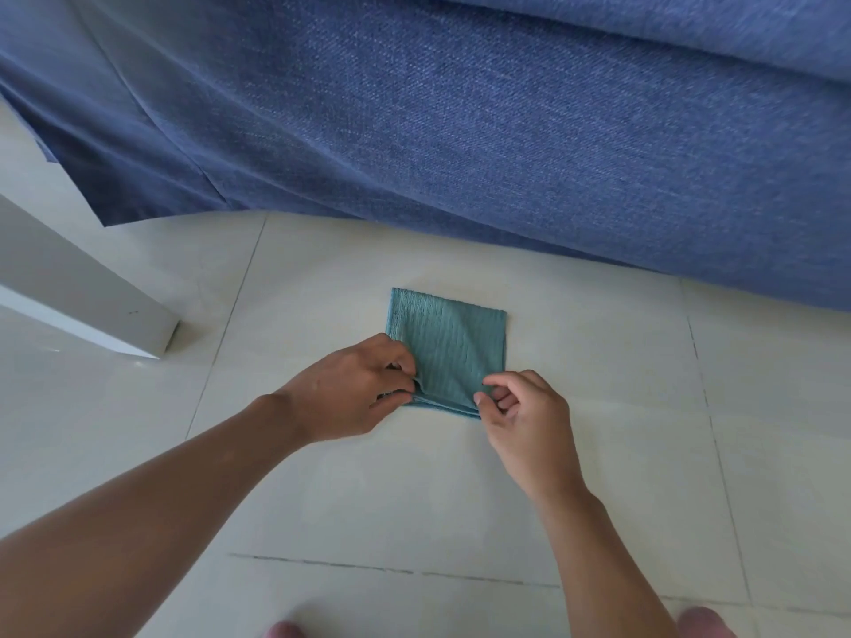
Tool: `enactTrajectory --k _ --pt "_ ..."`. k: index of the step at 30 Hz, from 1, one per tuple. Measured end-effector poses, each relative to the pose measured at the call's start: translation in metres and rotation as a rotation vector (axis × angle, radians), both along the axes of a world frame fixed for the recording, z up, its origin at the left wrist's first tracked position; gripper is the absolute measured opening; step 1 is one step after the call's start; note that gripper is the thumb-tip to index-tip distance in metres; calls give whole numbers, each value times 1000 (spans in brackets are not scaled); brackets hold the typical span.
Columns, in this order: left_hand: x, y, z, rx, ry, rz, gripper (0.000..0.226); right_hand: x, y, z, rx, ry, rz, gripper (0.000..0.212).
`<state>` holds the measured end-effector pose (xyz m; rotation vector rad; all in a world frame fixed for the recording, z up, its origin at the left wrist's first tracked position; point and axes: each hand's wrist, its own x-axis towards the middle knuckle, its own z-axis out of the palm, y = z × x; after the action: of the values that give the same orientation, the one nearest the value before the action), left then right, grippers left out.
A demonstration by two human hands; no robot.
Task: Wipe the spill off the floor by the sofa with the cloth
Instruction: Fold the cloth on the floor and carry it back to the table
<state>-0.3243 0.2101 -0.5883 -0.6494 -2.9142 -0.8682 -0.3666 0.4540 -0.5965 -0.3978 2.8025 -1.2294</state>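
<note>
While the folded teal cloth (449, 356) lay flat on the pale tiled floor (598, 453) just before the blue sofa (506, 145), the left hand (354, 389) pinched its near left corner with the fingers and the right hand (520, 407) pinched the near right corner. No writing was readable anywhere. A white furniture leg (92, 292) stood at the left, well apart.

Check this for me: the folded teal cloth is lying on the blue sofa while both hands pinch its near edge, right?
Not quite. The head view shows the folded teal cloth lying flat on the pale tiled floor, in front of the blue sofa, not on it. The left hand and right hand do pinch its near edge.
</note>
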Motion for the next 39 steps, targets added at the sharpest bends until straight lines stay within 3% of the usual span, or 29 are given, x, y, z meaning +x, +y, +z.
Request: enactTrajectory --k 7,12,18,25,27,31,33,36,39 --pt "4 1 2 -156 94 -22 11 -9 -5 9 96 -121 -25 19" --pt "6 -5 -3 -170 103 -70 14 -9 -8 16 110 -202 -44 15" --pt "6 -2 1 -47 42 -80 28 -6 1 20 54 -252 -90 17" --pt "10 -3 3 -91 -66 -111 24 -1 1 14 104 -278 -36 18" --pt "7 -3 5 -37 -76 -33 24 -3 -1 15 75 -277 -75 18" --pt "-25 -10 7 55 -44 344 27 -29 -12 14 -8 -144 -214 4" --pt "-41 -16 8 22 -88 390 31 -47 -17 13 -17 -96 -243 16" --pt "-51 -15 9 -110 -186 252 35 -62 -25 13 -43 -66 -139 22" --pt "-50 -10 6 -253 -257 212 50 -63 -25 9 108 -153 4 33"
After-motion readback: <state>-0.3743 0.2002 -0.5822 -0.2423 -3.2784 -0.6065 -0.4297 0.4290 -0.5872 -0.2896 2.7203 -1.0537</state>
